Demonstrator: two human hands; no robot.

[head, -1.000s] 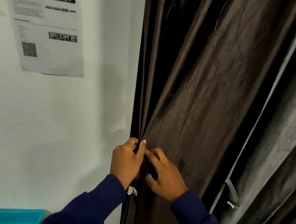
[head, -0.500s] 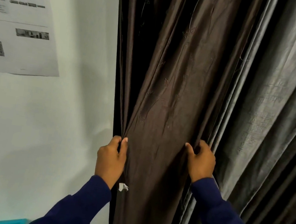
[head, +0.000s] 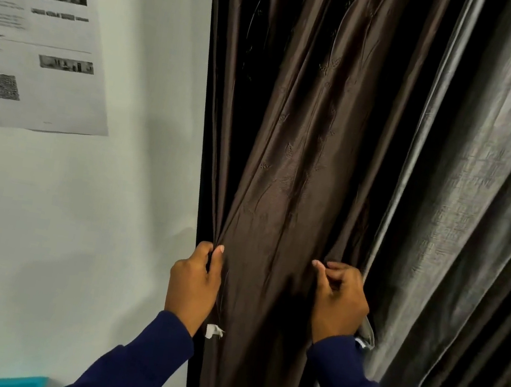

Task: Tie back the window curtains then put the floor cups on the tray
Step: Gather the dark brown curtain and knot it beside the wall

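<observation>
At the wall's edge, my left hand (head: 193, 285) and right hand (head: 340, 302) pinch the brown curtain (head: 298, 166) at opposite folds, apart, likely gathering its width for tying. No cups or tray visible.

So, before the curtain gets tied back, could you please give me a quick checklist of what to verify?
1. Left hand grips the left edge of the brown curtain: ok.
2. Right hand pinches the curtain's right fold: ok.
3. Curtain gathered into one bundle: not ok, it is spread between the hands.
4. Tie-back in hand: cannot tell; only a white tag shows below the left hand.
5. Grey curtain kept out of the grip: cannot tell.
</observation>
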